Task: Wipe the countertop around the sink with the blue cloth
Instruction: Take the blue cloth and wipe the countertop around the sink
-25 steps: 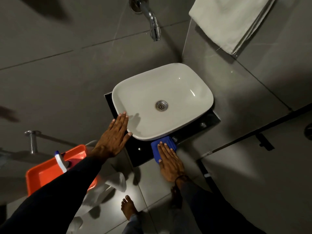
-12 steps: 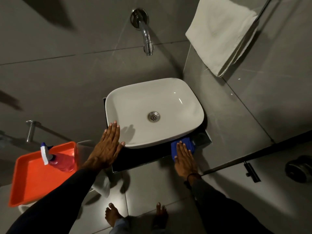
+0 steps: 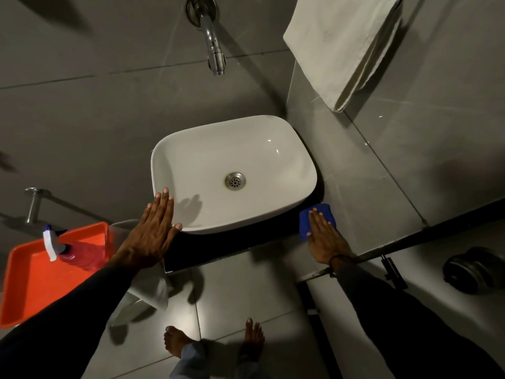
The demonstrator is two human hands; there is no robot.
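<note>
A white basin (image 3: 289,149) stands on a small black countertop (image 3: 232,246) below a chrome wall tap. The folded blue cloth (image 3: 307,221) lies at the countertop's front right corner, beside the basin. My right hand (image 3: 325,236) presses flat on the cloth, fingers together, covering its near half. My left hand (image 3: 151,233) lies flat with fingers straight on the countertop's front left corner, its fingertips against the basin's rim. It holds nothing.
An orange tray (image 3: 35,283) with a spray bottle (image 3: 71,250) of pink liquid sits left of the counter. A white towel (image 3: 341,42) hangs on the right wall. A chrome rail bracket (image 3: 34,201) juts from the left wall. My bare feet stand on grey floor tiles.
My right hand has slid the blue cloth rightward along the counter's front edge, from the middle to the right corner. My left hand has stayed on the left corner.
</note>
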